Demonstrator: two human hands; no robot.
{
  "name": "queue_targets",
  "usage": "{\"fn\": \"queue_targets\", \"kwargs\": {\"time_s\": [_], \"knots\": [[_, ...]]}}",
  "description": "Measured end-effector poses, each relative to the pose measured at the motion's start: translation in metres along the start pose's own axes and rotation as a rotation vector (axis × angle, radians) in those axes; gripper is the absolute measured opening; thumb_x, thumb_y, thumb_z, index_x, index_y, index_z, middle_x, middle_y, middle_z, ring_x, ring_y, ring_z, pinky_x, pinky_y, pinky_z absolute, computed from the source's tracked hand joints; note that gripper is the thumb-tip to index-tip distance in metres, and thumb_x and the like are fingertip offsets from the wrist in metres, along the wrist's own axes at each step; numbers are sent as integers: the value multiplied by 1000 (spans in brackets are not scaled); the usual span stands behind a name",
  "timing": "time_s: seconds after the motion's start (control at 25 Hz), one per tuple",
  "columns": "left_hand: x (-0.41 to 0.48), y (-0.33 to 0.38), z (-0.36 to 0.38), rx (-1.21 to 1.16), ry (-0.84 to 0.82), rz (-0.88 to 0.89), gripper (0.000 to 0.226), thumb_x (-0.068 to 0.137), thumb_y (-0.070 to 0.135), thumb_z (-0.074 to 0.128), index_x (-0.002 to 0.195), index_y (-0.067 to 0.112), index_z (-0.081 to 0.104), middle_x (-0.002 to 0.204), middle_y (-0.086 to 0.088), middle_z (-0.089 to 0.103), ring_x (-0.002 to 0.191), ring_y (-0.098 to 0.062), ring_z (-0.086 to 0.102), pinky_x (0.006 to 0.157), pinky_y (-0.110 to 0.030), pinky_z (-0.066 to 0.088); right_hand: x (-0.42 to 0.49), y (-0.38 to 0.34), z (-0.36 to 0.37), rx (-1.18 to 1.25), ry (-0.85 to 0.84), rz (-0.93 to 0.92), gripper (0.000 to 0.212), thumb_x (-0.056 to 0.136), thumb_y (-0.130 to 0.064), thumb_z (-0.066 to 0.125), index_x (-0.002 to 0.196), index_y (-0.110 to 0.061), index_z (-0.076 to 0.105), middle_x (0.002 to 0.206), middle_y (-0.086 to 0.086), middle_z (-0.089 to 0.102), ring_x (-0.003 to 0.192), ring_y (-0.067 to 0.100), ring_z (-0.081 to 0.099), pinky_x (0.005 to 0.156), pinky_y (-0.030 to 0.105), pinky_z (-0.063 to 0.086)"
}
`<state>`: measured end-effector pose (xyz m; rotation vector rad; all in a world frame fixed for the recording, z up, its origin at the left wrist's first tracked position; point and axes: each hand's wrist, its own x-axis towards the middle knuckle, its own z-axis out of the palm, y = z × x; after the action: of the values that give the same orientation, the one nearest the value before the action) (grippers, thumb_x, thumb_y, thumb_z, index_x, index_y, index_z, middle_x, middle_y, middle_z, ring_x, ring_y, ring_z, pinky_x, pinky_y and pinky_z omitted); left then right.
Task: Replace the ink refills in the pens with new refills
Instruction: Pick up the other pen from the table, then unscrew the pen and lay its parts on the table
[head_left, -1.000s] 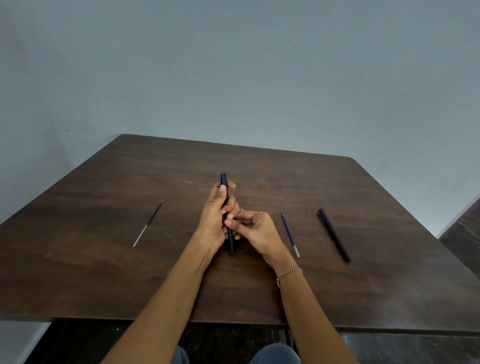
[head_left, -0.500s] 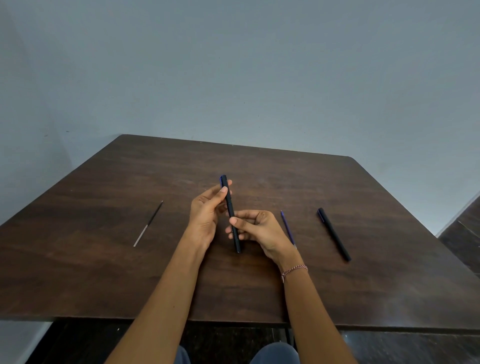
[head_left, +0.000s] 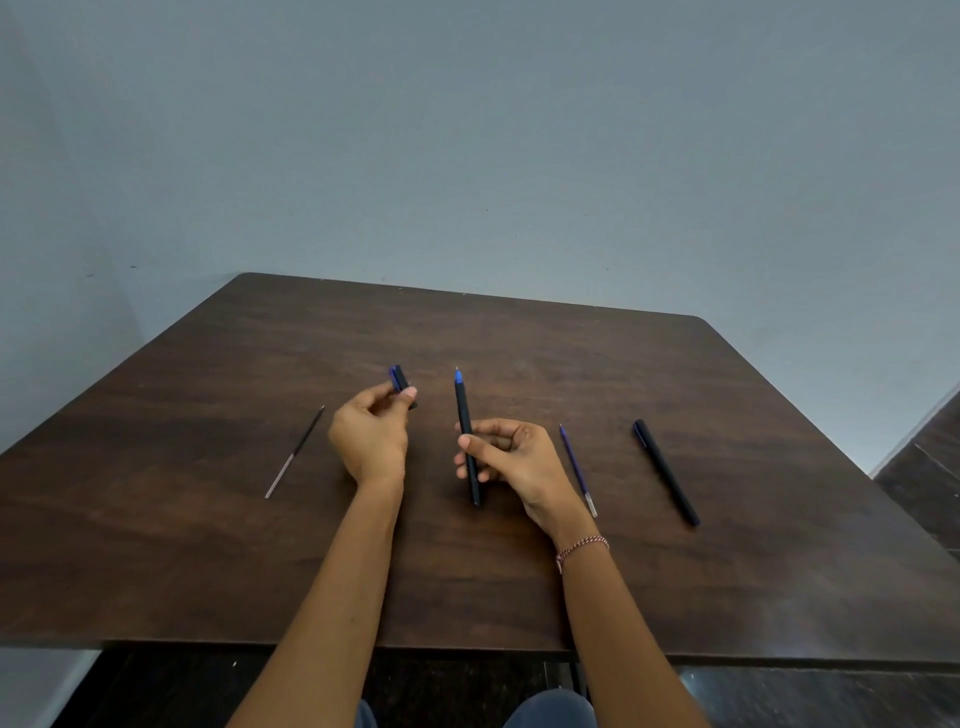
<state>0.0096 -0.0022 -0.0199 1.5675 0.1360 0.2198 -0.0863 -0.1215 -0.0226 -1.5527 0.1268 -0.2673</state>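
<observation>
My right hand (head_left: 511, 460) grips a black pen body (head_left: 466, 431) with its blue tip pointing away from me and its rear end near the table. My left hand (head_left: 371, 436) holds the pen's black and blue cap (head_left: 400, 382), a hand's width left of the pen. A blue refill (head_left: 576, 467) lies on the table just right of my right hand. Further right lies a second black pen (head_left: 665, 470) with its cap on. A thin dark refill (head_left: 295, 451) lies to the left of my left hand.
Everything sits on a dark brown wooden table (head_left: 208, 545) whose front edge is close to my body. A plain grey wall stands behind it. A dark floor shows at the far right.
The cap has come off the pen. My left hand has carried it to the left, and the blue tip of the pen in my right hand is now bare.
</observation>
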Motion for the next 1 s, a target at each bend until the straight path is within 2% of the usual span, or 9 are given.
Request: {"fn": "queue_targets", "kwargs": {"time_s": [0.04,0.12,0.28,0.44,0.6,0.68,0.76,0.88,1.0], "knots": [[-3,0,1,179,1,95,26,75,17,77,100,12,71,91,-1,73,78,-7,64,73,-23,51,0,0,1,13,28,-10,14,85,-10,69,100,-10,70,72,5,74,63,13,70,53,16,51],[-9,1,1,367,-67,201,23,74,19,78,95,16,73,87,2,73,75,-4,60,68,-20,45,0,0,1,30,80,-19,20,85,-10,69,105,-4,67,73,5,74,63,15,71,52,17,51],[-13,4,0,570,-166,206,21,77,27,76,96,18,74,92,0,73,85,-12,65,65,-20,41,0,-1,0,40,128,-26,18,85,-12,70,102,-7,66,73,4,75,65,14,72,53,17,53],[-13,3,0,708,-214,237,22,82,34,70,98,19,74,94,0,73,88,-15,66,62,-23,44,0,1,1,61,118,-33,12,86,-12,69,98,-11,67,73,4,75,64,13,71,52,16,52],[-14,1,0,718,-205,297,21,81,39,70,91,20,74,87,3,72,83,-14,64,61,-26,44,0,2,0,73,72,-35,16,87,-13,68,102,-12,68,76,5,75,66,13,71,53,16,52],[-15,2,-2,603,-123,368,20,84,40,65,83,21,71,77,4,68,76,-14,63,62,-29,47,-1,2,-1,84,45,-38,17,86,-12,68,103,-11,68,78,6,75,66,14,71,54,16,52],[-16,5,-3,298,-92,405,18,90,31,58,78,23,69,68,7,65,67,-9,62,62,-27,50,-1,2,-1,80,20,-32,18,86,-13,68,104,-11,67,81,6,76,69,15,72,56,17,53],[-15,11,-2,-280,-398,180,18,94,15,53,92,18,71,82,0,74,79,-12,70,71,-24,56,-2,1,0,64,-3,-46,18,85,-12,69,103,-14,67,84,6,76,72,16,73,60,18,54],[-14,15,-3,-502,-755,-12,27,97,13,44,107,12,68,103,-11,73,103,-23,67,87,-33,54,-3,0,1,27,-14,-89,17,85,-13,70,102,-17,69,85,4,77,78,14,73,67,19,55]]}}
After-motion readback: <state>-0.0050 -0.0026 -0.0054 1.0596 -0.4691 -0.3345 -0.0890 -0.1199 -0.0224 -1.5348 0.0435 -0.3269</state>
